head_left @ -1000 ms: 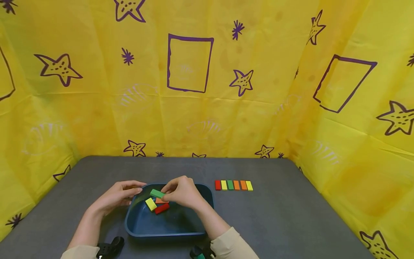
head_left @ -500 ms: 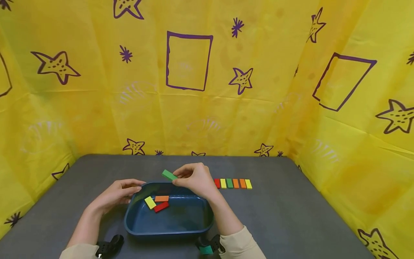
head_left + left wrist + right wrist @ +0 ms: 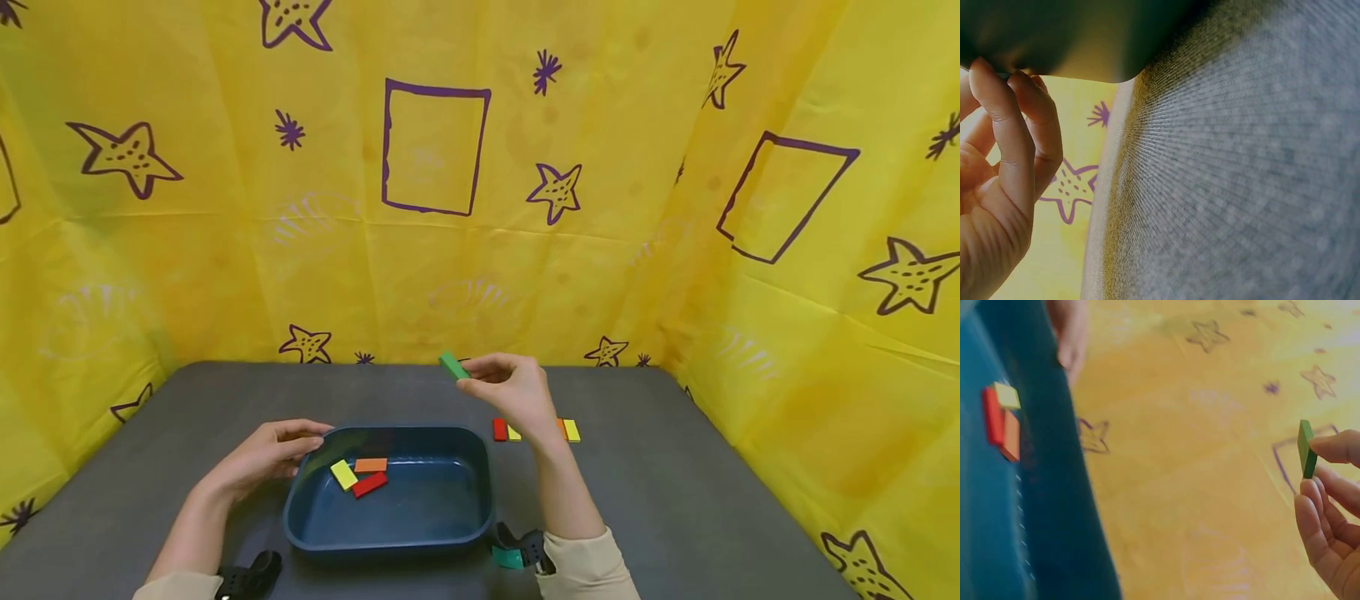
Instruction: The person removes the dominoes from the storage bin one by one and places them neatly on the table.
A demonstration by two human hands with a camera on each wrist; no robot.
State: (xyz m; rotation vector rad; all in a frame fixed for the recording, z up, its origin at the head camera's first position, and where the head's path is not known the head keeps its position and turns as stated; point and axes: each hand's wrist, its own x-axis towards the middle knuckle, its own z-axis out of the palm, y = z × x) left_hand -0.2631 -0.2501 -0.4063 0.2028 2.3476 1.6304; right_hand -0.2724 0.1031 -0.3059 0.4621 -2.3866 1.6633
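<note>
My right hand (image 3: 513,392) pinches a green block (image 3: 453,365) between thumb and fingertips, raised above the far part of the table. The right wrist view shows the same green block (image 3: 1306,449) held on edge by one end. Beside the dark blue tray (image 3: 427,518), my left hand (image 3: 262,457) rests its fingertips at the far left corner of the rim. Its fingers (image 3: 1004,125) bend gently against the tray's outer wall in the left wrist view. Inside the tray lie a yellow block (image 3: 343,475), an orange block (image 3: 371,465) and a red block (image 3: 371,484), close together.
Right of the tray, a row of coloured blocks lies on the grey table (image 3: 660,500). A red block (image 3: 499,429) starts it and a yellow block (image 3: 572,430) ends it; my right forearm hides the middle. Yellow patterned cloth (image 3: 435,275) stands behind and at both sides.
My right hand has lifted the green block out of the tray and carried it up and to the right. The left hand has stayed at the tray's corner.
</note>
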